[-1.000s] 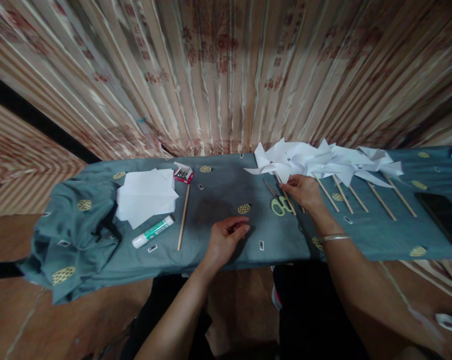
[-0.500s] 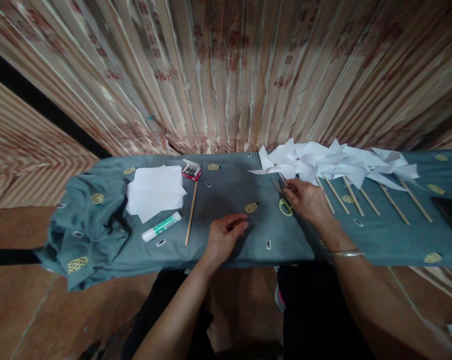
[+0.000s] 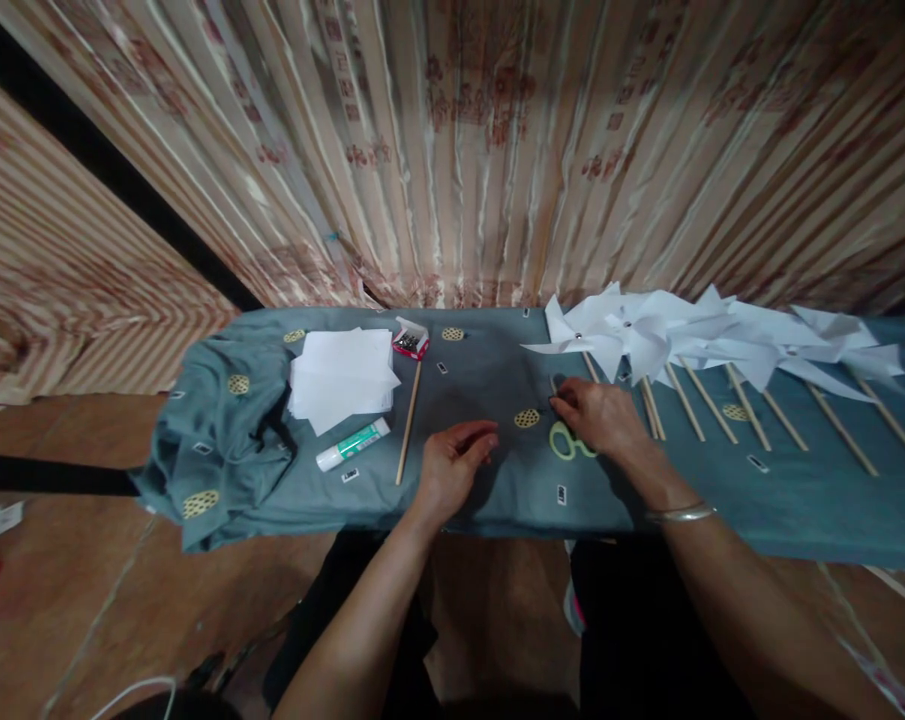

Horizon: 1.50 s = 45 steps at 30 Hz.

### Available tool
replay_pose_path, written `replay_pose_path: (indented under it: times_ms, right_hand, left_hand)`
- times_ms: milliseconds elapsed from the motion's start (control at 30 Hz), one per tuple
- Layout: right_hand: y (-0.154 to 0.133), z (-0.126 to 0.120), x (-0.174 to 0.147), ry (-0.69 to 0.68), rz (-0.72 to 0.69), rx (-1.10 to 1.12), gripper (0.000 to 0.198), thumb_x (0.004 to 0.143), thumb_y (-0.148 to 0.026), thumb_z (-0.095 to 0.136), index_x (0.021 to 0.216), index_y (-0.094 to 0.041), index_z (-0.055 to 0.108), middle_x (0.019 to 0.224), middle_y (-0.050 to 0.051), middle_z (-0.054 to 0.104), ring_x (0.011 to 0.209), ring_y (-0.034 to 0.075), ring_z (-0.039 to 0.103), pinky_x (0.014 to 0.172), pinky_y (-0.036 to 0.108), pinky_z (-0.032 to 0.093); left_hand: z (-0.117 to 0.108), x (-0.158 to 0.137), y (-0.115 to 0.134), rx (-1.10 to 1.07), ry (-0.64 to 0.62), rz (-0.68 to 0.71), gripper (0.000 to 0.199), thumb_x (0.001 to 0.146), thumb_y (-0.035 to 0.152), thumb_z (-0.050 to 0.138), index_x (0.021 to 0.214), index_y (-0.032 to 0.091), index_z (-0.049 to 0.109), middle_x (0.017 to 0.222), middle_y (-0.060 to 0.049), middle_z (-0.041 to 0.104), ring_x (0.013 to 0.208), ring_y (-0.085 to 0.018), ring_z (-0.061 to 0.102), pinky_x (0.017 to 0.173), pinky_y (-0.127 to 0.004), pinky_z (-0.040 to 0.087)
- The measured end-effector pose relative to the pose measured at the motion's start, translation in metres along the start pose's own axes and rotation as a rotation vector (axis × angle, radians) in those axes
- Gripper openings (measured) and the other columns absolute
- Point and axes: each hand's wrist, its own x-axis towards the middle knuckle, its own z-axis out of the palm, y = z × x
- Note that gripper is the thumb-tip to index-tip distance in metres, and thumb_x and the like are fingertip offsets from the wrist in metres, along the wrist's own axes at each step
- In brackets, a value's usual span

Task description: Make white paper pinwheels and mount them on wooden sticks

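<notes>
My right hand [image 3: 598, 415] is closed around the blade end of a pair of scissors [image 3: 562, 441]. Their yellow-green handles point towards me, and most of the blades is hidden under the fingers. Just beyond that hand lie several white paper pinwheels [image 3: 666, 335] on wooden sticks, overlapping in a row. My left hand [image 3: 456, 465] hovers at the table's near side, holding nothing, its fingers loosely stretched and the thumb apart. The nearest thing to its left is a single wooden stick [image 3: 409, 425].
A stack of white paper sheets [image 3: 343, 375] lies to the left, with a green-and-white glue stick [image 3: 353, 445] before it. A small red open box [image 3: 411, 340] holds tiny metal pieces. The table has a grey-green cloth [image 3: 489, 510]; a patterned curtain [image 3: 482, 180] hangs behind.
My right hand has drawn the scissors a little left and towards me, away from the pinwheels. My left hand has hardly moved. The view has turned slightly left.
</notes>
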Motion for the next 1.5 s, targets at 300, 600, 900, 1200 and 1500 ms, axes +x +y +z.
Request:
replay_pose_path:
  times_ms: [300,600,900,1200,1500]
  right_hand:
    - [-0.027,0.004,0.006,0.139,-0.059,0.074,0.031,0.094,-0.035,0.050,0.108,-0.016,0.069,0.091,0.014,0.075,0.083,0.029,0.070,0.068,0.034,0.048]
    - [-0.079,0.021,0.011,0.270,-0.339,0.332,0.025,0.095,-0.024,0.047,0.092,-0.018,0.071,0.088,0.009,0.075,0.081,0.023,0.068,0.075,0.033,0.050]
    - [-0.186,0.024,0.052,0.198,-0.738,0.081,0.021,0.091,-0.009,0.049,0.098,-0.015,0.069,0.111,0.012,0.070,0.097,0.024,0.059,0.081,0.034,0.046]
    - [-0.213,0.020,0.065,0.177,-0.773,-0.028,0.023,0.091,-0.008,0.046,0.089,-0.013,0.069,0.095,0.014,0.070,0.093,0.028,0.053,0.083,0.037,0.042]
    - [-0.128,-0.001,0.010,0.407,-0.581,0.184,0.028,0.099,-0.020,0.044,0.100,-0.016,0.071,0.106,0.010,0.074,0.096,0.024,0.063,0.087,0.035,0.052]
  left_hand:
    - [-0.022,0.000,0.002,0.095,0.066,0.121,0.020,0.074,0.029,0.067,0.087,0.018,0.077,0.070,-0.002,0.067,0.060,-0.013,0.058,0.059,-0.025,0.046]
    - [-0.037,-0.007,0.006,0.061,0.078,0.131,0.017,0.077,0.028,0.063,0.081,0.019,0.077,0.071,-0.003,0.069,0.060,-0.013,0.058,0.058,-0.025,0.046]
    - [-0.050,-0.018,0.011,0.062,0.138,0.215,0.025,0.080,0.038,0.063,0.067,0.018,0.071,0.059,0.000,0.062,0.056,-0.012,0.051,0.057,-0.025,0.041]
    - [-0.068,-0.026,0.015,0.075,0.167,0.244,0.025,0.081,0.035,0.062,0.064,0.017,0.069,0.060,-0.001,0.062,0.057,-0.013,0.051,0.058,-0.026,0.040]
    - [-0.065,-0.034,0.004,0.164,0.117,0.264,0.023,0.083,0.035,0.063,0.070,0.018,0.073,0.063,-0.002,0.065,0.059,-0.014,0.056,0.058,-0.025,0.042]
